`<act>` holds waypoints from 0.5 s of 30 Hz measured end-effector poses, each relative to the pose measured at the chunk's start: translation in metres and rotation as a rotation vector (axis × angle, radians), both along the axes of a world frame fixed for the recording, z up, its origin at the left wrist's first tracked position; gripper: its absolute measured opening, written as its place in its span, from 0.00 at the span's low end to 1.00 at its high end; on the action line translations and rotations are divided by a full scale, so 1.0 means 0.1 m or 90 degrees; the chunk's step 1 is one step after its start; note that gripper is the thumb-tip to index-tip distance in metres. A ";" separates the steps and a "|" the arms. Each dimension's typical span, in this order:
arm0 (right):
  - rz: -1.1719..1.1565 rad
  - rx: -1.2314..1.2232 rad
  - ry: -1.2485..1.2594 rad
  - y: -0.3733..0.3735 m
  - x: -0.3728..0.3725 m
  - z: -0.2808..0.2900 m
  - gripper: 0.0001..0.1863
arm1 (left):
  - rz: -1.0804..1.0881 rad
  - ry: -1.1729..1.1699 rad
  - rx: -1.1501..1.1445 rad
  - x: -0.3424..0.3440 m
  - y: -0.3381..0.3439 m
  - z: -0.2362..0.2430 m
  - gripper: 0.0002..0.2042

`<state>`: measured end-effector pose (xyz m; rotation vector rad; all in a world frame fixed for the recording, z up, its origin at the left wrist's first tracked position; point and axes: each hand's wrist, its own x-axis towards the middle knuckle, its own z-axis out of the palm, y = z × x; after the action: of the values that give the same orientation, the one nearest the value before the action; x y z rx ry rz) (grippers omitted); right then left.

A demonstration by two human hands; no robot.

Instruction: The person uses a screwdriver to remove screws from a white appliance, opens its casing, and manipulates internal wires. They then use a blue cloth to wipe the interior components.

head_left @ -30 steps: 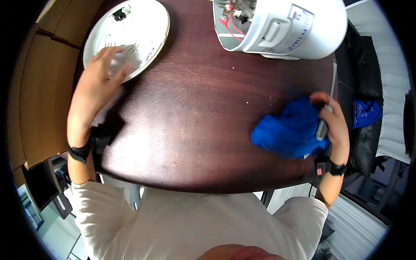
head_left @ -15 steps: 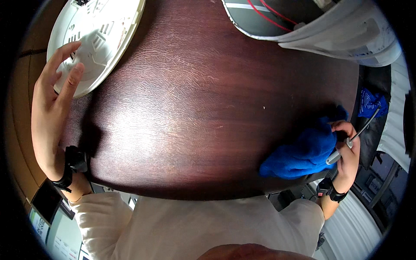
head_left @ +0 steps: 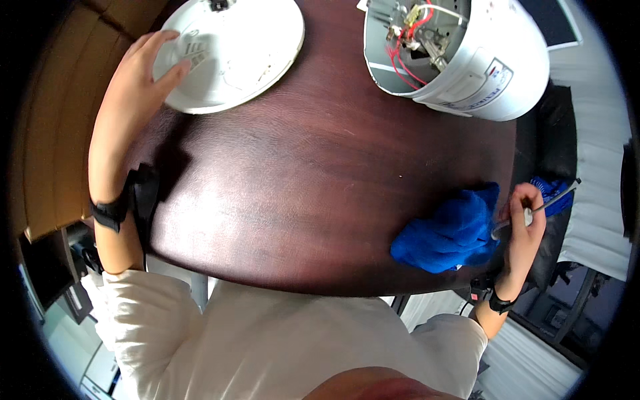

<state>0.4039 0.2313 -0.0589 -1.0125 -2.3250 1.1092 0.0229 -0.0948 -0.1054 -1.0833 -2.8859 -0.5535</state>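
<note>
My left hand [head_left: 141, 77] lies over the near left edge of a round white plastic cover [head_left: 257, 43], thumb and forefinger spread apart on its moulded inner side. My right hand [head_left: 525, 215] is closed around a screwdriver [head_left: 557, 195] with a grey handle. Its thin shaft points up and to the right, away from the table. The handle's end reaches beside a crumpled blue cloth [head_left: 447, 233] at the table's near right.
A white appliance housing [head_left: 510, 53] lies on its side at the far right, red wires [head_left: 400, 63] and metal parts inside. A blue packet [head_left: 548, 190] rests on a black surface beyond the right edge of the brown table [head_left: 287, 193]. Brown padding [head_left: 53, 133] stands at the left.
The view has shifted, so the cover sits further right and the housing's inside shows more. My right hand has drawn slightly away from the cloth, still gripping the screwdriver. My left stays on the cover.
</note>
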 end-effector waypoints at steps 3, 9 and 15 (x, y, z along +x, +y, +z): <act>-0.003 0.107 0.037 -0.15 -0.39 0.24 0.11 | 0.031 0.092 0.011 -0.25 -0.13 -0.14 0.25; 0.017 0.506 -0.057 -0.61 -1.46 0.66 0.39 | 0.107 0.026 0.125 -0.49 -0.15 -0.33 0.28; 0.034 0.689 -0.123 -0.72 -1.79 0.53 0.46 | 0.152 0.042 0.145 -0.57 -0.14 -0.36 0.21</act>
<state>0.2251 0.1593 -0.0063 -0.6132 -2.5288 -0.3169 -0.0344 -0.1085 -0.1413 -0.7025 -2.7540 -0.7911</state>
